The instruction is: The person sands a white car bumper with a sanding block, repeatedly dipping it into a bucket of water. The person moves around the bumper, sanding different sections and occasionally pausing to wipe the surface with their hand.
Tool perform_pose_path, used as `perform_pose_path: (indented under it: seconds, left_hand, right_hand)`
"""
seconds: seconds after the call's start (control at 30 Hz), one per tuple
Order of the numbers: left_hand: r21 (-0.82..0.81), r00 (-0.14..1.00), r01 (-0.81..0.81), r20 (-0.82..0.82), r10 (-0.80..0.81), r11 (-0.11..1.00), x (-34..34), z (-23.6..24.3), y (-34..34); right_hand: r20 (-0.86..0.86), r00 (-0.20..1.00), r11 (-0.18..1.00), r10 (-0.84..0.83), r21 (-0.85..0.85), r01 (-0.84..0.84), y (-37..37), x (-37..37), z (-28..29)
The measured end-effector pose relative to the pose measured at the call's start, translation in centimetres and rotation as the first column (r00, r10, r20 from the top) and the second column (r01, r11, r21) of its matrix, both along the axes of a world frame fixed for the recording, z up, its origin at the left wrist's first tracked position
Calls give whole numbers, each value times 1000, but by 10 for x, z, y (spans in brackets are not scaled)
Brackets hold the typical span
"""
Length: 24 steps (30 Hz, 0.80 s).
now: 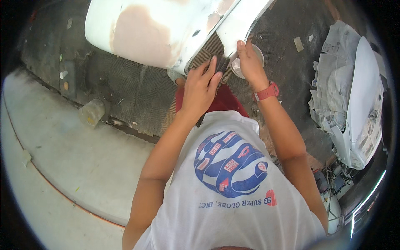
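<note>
A large white curved panel (179, 25), which looks like a vehicle body part, spans the top of the view. Dull pinkish-beige patches (141, 37) mark its surface, and a narrow white arm of it runs down toward me. Fingers bent, my left hand (201, 87) holds a dark grey flat piece (223, 63), perhaps sandpaper, against the lower end of that arm. On the arm's right edge, my right hand (252, 64) grips the panel with the thumb on top; its other fingers are partly hidden. The red watch (266, 91) is on my right wrist.
Below my right hand stands a white tub (237, 70). A cloudy plastic cup (92, 111) rests at the left, by a long pale surface (83, 158) with an orange hose (68, 199). Another white part, partly covered in newspaper (337, 71), stands at the right on the dark floor (287, 62).
</note>
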State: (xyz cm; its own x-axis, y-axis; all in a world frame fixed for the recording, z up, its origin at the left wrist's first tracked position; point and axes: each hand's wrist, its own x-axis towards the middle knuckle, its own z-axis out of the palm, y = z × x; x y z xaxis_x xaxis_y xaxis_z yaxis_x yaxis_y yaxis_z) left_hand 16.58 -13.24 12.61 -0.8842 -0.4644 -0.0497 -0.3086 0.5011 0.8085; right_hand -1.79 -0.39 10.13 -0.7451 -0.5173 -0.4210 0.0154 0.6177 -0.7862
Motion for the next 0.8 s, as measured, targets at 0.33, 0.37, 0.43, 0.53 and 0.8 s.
perform_pose_path:
  seconds: [0.33, 0.37, 0.43, 0.53, 0.8]
  left_hand:
    - [152, 943, -44, 332, -10, 987, -25, 17, -19]
    - [123, 939, -26, 345, -18, 992, -18, 16, -17]
    - [192, 907, -49, 420, -37, 980, 3, 10, -23]
    - [228, 836, -37, 541, -95, 973, -31, 33, -27]
    - [642, 866, -139, 448, -221, 754, -31, 7, -44]
  right_hand:
    - [-36, 999, 999, -29, 11, 30, -1, -2, -11]
    - [-22, 1000, 1000, -17, 20, 17, 0, -4, -7]
    - [-11, 1000, 1000, -5, 20, 5, 1, -5, 1]
    - [-15, 1000, 1000, 2, -17, -3, -5, -4, 1]
    - [-43, 999, 996, -5, -84, 2, -3, -4, -11]
